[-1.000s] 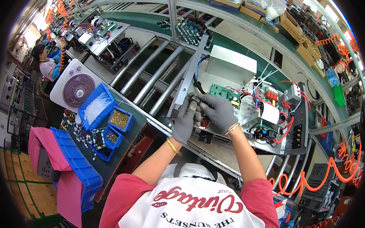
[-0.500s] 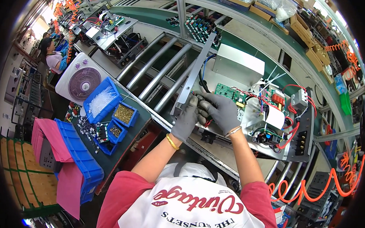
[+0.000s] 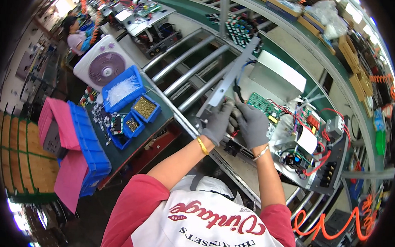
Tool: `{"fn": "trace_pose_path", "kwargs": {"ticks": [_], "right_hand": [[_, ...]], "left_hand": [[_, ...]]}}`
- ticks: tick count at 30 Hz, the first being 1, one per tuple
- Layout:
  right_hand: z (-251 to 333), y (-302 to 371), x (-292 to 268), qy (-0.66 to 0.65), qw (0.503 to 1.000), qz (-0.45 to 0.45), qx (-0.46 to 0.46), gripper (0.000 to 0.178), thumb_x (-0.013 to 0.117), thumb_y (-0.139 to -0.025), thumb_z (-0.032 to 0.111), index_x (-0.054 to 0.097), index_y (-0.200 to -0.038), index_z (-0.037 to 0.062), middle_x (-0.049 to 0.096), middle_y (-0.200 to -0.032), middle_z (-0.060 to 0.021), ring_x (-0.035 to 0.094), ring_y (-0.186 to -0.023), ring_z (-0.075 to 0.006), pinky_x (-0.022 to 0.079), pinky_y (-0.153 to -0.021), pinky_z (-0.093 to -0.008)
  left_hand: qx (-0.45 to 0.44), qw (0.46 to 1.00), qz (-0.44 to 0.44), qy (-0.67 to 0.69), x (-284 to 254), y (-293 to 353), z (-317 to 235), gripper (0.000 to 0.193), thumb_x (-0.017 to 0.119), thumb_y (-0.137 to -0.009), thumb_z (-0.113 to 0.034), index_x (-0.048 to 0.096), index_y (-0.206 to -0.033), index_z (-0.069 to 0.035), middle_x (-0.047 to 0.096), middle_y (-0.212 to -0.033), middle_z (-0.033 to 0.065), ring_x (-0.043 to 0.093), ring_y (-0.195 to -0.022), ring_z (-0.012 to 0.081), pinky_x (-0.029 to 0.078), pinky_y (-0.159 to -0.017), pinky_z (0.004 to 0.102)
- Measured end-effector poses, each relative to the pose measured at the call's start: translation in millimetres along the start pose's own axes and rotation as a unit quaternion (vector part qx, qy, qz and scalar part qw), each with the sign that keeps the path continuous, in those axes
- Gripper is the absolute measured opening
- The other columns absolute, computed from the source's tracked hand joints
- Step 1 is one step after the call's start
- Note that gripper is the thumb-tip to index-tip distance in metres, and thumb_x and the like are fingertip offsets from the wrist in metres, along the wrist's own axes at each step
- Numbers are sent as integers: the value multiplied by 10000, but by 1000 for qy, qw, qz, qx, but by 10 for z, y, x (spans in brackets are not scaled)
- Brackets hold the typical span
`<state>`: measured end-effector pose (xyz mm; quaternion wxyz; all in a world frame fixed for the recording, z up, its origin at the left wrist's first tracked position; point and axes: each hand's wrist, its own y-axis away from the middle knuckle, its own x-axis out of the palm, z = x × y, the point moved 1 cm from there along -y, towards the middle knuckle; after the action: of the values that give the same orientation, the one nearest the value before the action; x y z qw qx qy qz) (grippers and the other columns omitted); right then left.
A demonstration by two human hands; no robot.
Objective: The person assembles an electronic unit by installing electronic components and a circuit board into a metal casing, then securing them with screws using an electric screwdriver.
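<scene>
In grey gloves, both hands meet at the near left corner of an open metal chassis (image 3: 283, 168). My left hand (image 3: 219, 124) has its fingers curled beside the lower end of a long grey metal panel (image 3: 234, 74). My right hand (image 3: 253, 125) is closed beside it, its fingertips close to a black cable (image 3: 237, 89). Whatever the fingers hold is hidden between the gloves. Inside the chassis are a green circuit board (image 3: 260, 103), a large silver metal box (image 3: 279, 76), red wires and a white-wrapped cylinder (image 3: 307, 140).
Metal rollers (image 3: 203, 76) run left of the chassis. A side table carries a purple-grilled fan unit (image 3: 106, 69), a blue bin of white ties (image 3: 140, 78) and small bins of screws (image 3: 156, 115). An orange coiled hose (image 3: 324, 230) hangs at right. A co-worker (image 3: 76, 36) is at far left.
The whole view has shifted, so the chassis and both hands sit further right and slightly lower. My hands stay together at the same corner; the right fingertips have moved up toward the black cable.
</scene>
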<state>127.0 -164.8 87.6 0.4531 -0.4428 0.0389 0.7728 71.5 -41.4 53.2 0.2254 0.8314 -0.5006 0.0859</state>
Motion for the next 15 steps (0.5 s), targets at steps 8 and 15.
{"fn": "trace_pose_path", "kwargs": {"ticks": [8,15], "right_hand": [[-22,48,4,-19,999,6,34,338,637,-942,240,695,-1190,17,713,-1050,-220,695,-946,-371,529,-839,-407],[8,32,69,-37,998,7,40,340,630,-974,278,711,-1207,45,730,-1033,-202,718,-912,-325,536,-819,-374]], "left_hand": [[12,998,-8,-69,43,103,30,477,555,-1017,-488,559,-1270,-83,630,-736,8,590,-502,87,437,-393,235],[91,995,-22,-45,4,104,121,494,532,-1022,-516,597,-1284,-102,649,-757,24,585,-476,104,456,-405,238]]}}
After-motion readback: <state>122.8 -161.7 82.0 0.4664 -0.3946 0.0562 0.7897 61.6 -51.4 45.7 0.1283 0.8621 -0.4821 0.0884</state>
